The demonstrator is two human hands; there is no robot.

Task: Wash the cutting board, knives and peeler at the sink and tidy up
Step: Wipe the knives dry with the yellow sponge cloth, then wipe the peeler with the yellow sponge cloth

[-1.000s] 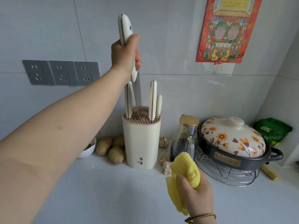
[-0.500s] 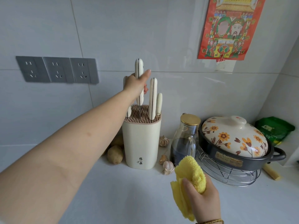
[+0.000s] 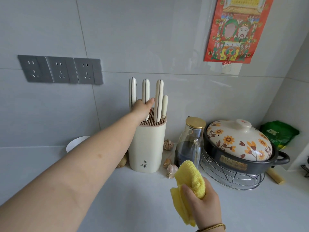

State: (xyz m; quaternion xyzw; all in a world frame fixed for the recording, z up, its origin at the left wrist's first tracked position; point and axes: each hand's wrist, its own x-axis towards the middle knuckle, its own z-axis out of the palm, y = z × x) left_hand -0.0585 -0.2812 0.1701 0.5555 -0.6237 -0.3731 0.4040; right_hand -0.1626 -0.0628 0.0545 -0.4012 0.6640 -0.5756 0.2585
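Half out of its slot a moment ago, the knife (image 3: 145, 90) now sits sunk to the handle in the block (image 3: 147, 148), upright among three others at the back of the tabletop (image 3: 133, 203). The left hand (image 3: 143, 107) has come down with it and rests at the foot of that handle. Its fingers are hidden behind the hand, so whether it grips or has let go cannot be told. The right hand (image 3: 204, 204) clutches a folded yellow cloth (image 3: 190, 179) just above the tabletop. Garlic (image 3: 172, 168), a jug (image 3: 190, 146) and a flowered pot (image 3: 237, 144) on a rack (image 3: 230, 180) stand right of the block. Putting the knives away looks all but done. The next move calls for the left hand to release and draw back clear of the handles, leaving the cloth for wiping.
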